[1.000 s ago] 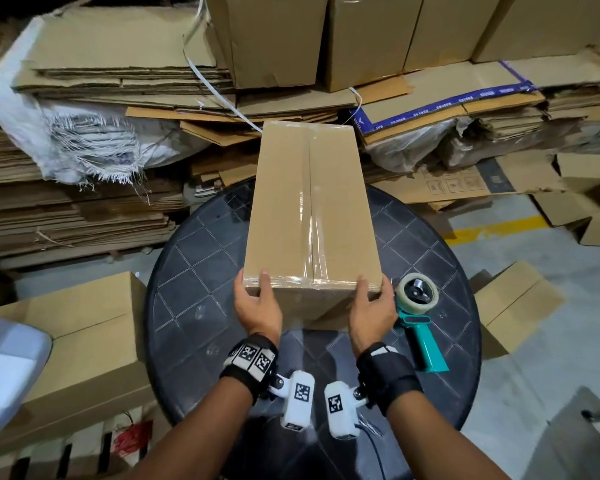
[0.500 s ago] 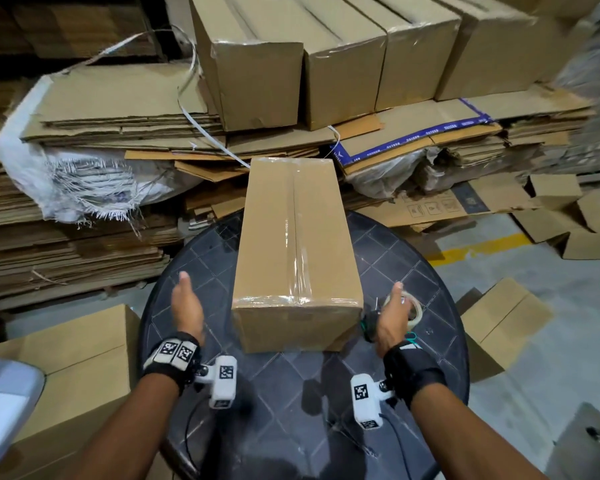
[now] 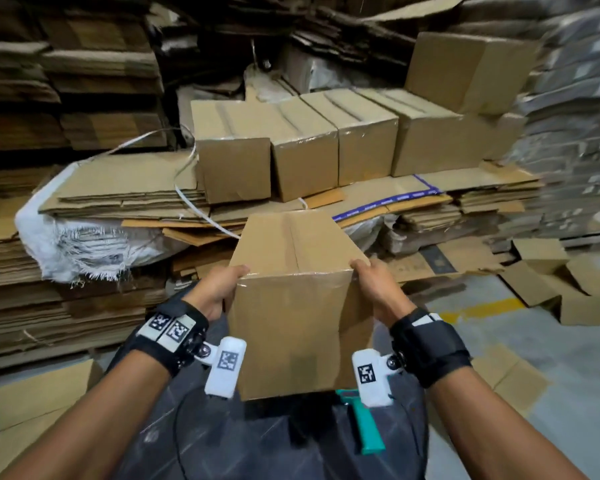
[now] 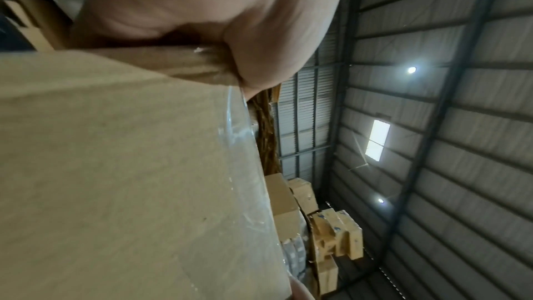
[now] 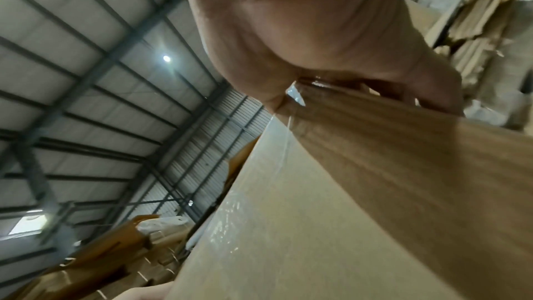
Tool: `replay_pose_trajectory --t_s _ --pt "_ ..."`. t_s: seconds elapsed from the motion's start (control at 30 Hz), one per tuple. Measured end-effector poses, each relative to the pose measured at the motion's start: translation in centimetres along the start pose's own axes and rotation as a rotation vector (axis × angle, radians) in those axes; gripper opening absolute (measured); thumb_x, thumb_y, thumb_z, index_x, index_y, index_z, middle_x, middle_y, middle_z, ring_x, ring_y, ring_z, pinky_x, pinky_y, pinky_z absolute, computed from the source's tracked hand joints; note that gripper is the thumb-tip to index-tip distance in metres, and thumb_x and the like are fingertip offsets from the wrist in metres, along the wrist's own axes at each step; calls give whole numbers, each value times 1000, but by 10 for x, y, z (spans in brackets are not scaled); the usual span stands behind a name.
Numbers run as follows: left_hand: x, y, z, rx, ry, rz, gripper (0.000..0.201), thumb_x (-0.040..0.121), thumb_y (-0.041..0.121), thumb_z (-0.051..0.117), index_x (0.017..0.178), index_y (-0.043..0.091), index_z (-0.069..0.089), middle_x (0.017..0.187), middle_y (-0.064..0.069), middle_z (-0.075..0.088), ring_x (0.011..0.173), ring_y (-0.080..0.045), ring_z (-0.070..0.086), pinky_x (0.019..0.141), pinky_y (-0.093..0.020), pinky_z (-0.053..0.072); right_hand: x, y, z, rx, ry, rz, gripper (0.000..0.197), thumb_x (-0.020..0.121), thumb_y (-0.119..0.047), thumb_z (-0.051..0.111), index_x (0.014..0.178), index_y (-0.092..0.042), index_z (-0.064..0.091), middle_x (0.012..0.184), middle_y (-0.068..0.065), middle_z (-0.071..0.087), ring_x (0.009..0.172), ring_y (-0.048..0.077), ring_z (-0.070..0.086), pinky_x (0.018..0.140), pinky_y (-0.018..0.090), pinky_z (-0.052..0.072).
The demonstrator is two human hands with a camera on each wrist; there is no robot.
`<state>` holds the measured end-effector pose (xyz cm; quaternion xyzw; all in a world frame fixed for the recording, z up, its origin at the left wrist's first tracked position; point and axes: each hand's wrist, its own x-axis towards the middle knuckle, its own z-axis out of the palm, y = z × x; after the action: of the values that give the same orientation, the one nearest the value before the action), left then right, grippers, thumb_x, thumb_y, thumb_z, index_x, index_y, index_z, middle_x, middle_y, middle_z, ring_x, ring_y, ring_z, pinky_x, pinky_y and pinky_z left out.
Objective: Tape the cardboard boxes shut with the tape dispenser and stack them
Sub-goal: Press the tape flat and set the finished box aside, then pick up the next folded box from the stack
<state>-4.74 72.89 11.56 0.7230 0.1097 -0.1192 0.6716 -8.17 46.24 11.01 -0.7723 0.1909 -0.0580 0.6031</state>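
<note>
A long taped cardboard box (image 3: 297, 289) is held up off the table, its near end facing me and tilted. My left hand (image 3: 219, 289) grips its left side, thumb on the top edge. My right hand (image 3: 373, 289) grips the right side the same way. In the left wrist view the box (image 4: 124, 179) fills the left, with the palm (image 4: 216, 13) pressed on it. The right wrist view shows the box (image 5: 360, 202) under the palm (image 5: 311, 31). The teal tape dispenser handle (image 3: 364, 427) lies on the dark table (image 3: 222, 445) below the box; its roll is hidden.
A row of several taped boxes (image 3: 298, 147) sits on flattened cardboard (image 3: 125, 188) straight ahead, with another box (image 3: 465, 71) on top at the right. Tall cardboard stacks (image 3: 49, 98) stand left. Loose boxes (image 3: 541, 282) lie on the floor at right.
Both hands went from beside the box on the table to gripping its sides, and the box has been lifted off the table. The view has tilted up toward the row of boxes.
</note>
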Motion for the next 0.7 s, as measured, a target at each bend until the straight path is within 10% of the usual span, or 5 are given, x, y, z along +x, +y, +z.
replay_pose_trajectory --t_s 0.2,0.3,0.6,0.7 --pt "-57 91 111 -84 -23 106 20 104 15 50 106 0 62 73 -13 73 57 -21 69 43 -28 54 -12 -64 -153 13 -84 -80 37 103 -39 47 130 -14 52 112 10 64 97 25 62 65 35 55" --pt "-83 144 163 -90 -65 191 19 104 13 50 97 0 61 64 -12 71 49 -19 67 41 -28 54 -20 -99 -227 14 -128 -132 41 102 -49 44 128 -18 52 108 8 64 96 27 61 72 45 55" --pt "-94 265 284 -87 -174 429 33 104 29 51 112 1 66 90 -16 73 67 -24 69 64 -33 55 13 -191 -371 78 20 -358 22 106 -26 42 115 -15 58 96 5 69 79 17 64 64 31 48" --pt "-85 294 320 -83 -186 551 30 103 32 54 113 8 69 95 -11 77 78 -22 73 60 -29 57 39 -204 -393 113 82 -383 26 103 -25 41 122 -16 56 109 6 65 92 19 59 86 48 53"
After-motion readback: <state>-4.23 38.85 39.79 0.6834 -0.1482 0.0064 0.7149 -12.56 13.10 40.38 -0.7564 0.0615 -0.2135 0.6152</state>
